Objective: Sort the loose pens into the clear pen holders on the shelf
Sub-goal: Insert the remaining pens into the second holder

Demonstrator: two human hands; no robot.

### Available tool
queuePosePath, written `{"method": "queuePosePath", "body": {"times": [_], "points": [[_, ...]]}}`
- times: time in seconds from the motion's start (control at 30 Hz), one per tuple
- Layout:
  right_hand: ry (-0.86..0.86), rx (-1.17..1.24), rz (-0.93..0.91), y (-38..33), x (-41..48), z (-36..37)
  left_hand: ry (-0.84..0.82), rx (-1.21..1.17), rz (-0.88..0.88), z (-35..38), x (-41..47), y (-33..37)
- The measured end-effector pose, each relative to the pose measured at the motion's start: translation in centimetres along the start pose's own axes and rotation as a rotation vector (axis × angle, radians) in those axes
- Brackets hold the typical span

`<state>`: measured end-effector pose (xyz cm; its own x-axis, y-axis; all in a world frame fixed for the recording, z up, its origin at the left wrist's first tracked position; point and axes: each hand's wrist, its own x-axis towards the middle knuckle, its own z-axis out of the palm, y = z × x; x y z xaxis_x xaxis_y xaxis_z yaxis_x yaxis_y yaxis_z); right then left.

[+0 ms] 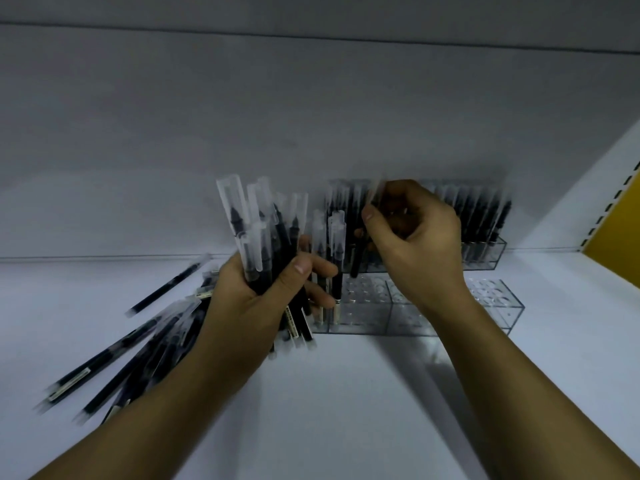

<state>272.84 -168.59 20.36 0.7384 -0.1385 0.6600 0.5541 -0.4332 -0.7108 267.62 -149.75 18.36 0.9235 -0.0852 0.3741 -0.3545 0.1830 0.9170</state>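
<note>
forearms point(194, 410) reach in from the bottom edge over the white shelf point(346, 410), both cut off by the frame. nearest on the left, a heap of loose pens point(114, 355) lies flat on the shelf, fanned out and smeared by blur, so they cannot be counted. just past it the left hand point(249, 299) is wrapped tight round a bundle of pens point(266, 244), caps up. it looks held that way as a ready supply, so the other hand can draw one at a time. the lower ends of the bundle stick out below the fist, and the fingers hide its middle.

beside it stands the front holder point(408, 317), clear, with rows of round holes. a few pens point(336, 282) stand at its left end and the holes that show elsewhere look unfilled. above that left end the right hand point(415, 244) pinches a single pen point(356, 261) between thumb and fingertips, lower end pointing down, in my judgement to line it up with a free hole. which hole i cannot tell, as the pen is blurred and the wrist covers part of the holder.

behind, the rear holder point(493, 252) against the back panel point(311, 116) looks packed with upright pens, partly hidden by the right hand. a yellow panel point(616, 216) is cut off at the right edge.
</note>
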Motion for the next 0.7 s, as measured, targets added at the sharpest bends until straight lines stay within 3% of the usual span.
{"method": "queuePosePath", "body": {"times": [0.4,0.7], "points": [[-0.162,-0.184,-0.001,0.37,-0.39,0.43,0.100,-0.030,0.016,0.00,-0.02,0.15],[-0.160,-0.199,0.017,-0.21,-0.27,0.36,0.106,0.066,0.025,-0.04,0.21,-0.03]]}}
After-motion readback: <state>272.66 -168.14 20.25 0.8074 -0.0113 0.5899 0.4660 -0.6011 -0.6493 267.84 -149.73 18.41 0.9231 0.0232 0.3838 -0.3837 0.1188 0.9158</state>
